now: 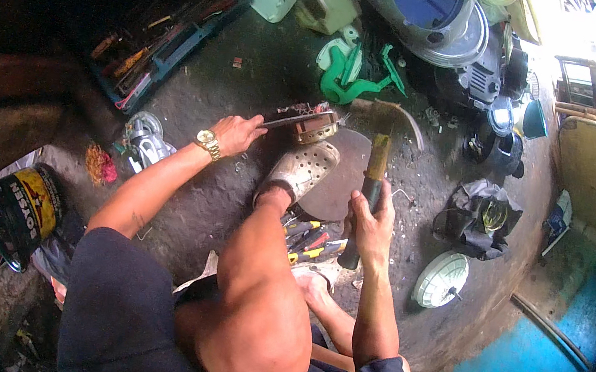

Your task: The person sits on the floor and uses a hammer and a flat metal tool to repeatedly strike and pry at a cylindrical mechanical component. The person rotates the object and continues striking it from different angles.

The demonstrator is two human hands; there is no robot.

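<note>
My left hand (238, 134), with a gold watch at its wrist, is closed around one end of a flat metal bar (288, 120). The bar's far end lies along a brownish metal block (315, 129), which looks like a motor core with loose wire at its top. My right hand (374, 222) grips the black handle of a hammer (372, 188), raised to the right of the block. The hammer's curved head is smeared and hard to make out. My foot in a pale, holed clog (308, 168) rests just below the block.
A dark round plate (340, 180) lies beside the clog. Several hand tools (310, 240) sit between my feet. Farther off are a green plastic frame (357, 81), a blue toolbox (168, 56) and fan parts. A white round cover (441, 280) and black bag (478, 217) stand right.
</note>
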